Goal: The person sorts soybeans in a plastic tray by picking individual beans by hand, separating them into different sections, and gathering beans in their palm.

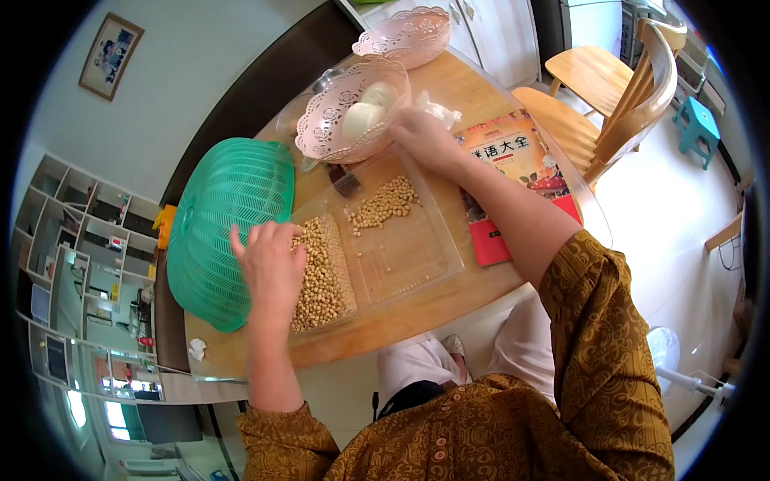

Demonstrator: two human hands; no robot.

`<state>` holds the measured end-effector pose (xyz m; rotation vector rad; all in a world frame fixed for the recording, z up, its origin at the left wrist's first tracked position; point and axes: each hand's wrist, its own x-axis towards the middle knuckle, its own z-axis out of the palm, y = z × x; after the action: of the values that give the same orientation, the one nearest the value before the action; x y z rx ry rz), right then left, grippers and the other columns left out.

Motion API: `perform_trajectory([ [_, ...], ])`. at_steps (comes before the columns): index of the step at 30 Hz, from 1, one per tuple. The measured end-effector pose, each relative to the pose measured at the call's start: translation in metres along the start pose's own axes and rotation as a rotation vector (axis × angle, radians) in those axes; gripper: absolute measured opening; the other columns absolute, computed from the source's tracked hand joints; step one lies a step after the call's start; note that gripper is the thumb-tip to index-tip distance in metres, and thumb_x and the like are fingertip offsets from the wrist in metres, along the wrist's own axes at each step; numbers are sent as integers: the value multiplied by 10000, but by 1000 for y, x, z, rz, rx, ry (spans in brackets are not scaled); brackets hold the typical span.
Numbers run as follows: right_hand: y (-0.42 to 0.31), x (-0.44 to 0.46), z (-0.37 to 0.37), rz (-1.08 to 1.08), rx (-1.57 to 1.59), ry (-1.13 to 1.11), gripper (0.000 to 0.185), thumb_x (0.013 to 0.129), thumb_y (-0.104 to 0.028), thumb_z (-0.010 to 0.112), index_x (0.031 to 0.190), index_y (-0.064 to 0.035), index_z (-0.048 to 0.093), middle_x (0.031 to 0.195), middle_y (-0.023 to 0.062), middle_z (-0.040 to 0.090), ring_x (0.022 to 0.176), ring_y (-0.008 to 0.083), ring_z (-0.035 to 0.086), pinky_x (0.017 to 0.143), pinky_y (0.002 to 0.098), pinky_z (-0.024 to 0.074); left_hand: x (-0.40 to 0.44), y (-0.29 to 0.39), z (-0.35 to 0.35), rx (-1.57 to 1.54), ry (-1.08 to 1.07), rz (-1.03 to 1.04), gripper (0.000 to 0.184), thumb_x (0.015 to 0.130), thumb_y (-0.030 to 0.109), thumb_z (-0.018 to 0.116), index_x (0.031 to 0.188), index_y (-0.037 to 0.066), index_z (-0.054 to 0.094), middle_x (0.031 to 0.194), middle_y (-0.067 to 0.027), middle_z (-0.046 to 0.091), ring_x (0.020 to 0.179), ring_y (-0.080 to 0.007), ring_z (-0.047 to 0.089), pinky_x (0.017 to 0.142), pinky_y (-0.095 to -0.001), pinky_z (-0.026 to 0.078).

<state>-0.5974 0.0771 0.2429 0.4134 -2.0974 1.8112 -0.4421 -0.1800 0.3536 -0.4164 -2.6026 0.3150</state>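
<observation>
My left hand (273,264) is over the left compartment of a clear plastic tray (449,260), its fingers apart and bent at the edge of a heap of soybeans (321,284). Some fingertips are partly hidden there. A smaller group of soybeans (385,202) lies at the far end of the right compartment, with a few loose ones nearer me. My right hand (425,140) is closed at the right rim of a pink openwork basket (317,120), which holds white rounded items (363,120). Its fingertips are mostly out of sight.
A green mesh food cover (228,224) stands on the table's left. To the right lies a red and orange book (513,156). Another pink basket (409,36) is at the far edge, and crumpled white tissue (197,349) lies front left. Wooden chairs (593,76) stand right.
</observation>
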Motion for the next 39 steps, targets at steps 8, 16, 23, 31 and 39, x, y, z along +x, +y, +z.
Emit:
perform_trajectory([
  [8, 3, 1, 0, -29, -46, 13, 263, 916, -223, 613, 953, 33, 655, 846, 189, 694, 802, 274, 674, 767, 376, 528, 10, 51, 8, -148, -187, 263, 153, 728, 56, 765, 838, 105, 672, 851, -28, 672, 989, -232, 610, 1182, -585, 187],
  [16, 4, 2, 1, -59, -48, 41, 251, 909, -216, 631, 938, 32, 652, 834, 187, 693, 791, 284, 674, 754, 386, 527, 18, 58, 21, -93, -345, 344, 159, 679, 5, 733, 809, 62, 659, 794, -84, 649, 973, -270, 604, 1179, -616, 175],
  [23, 4, 2, 0, -35, -39, 0, 252, 920, -203, 593, 947, 43, 641, 847, 186, 676, 813, 278, 657, 779, 385, 515, 18, 61, 22, -59, -379, 372, 117, 815, 2, 580, 870, 42, 675, 792, -127, 673, 963, -296, 614, 1176, -634, 181],
  [31, 0, 1, -1, -31, -47, -20, 253, 928, -181, 543, 937, 55, 631, 857, 169, 662, 817, 243, 635, 794, 367, 504, 15, 61, 35, -42, -313, 355, 122, 736, -49, 625, 796, 57, 628, 759, -91, 642, 934, -283, 603, 1156, -595, 214],
  [39, 0, 1, 0, -38, -36, -16, 254, 924, -182, 552, 954, 52, 647, 877, 172, 663, 840, 252, 636, 803, 369, 503, 17, 64, 28, -471, -342, 229, 140, 762, 31, 690, 879, 78, 631, 764, -49, 672, 826, -243, 655, 1019, -484, 387],
])
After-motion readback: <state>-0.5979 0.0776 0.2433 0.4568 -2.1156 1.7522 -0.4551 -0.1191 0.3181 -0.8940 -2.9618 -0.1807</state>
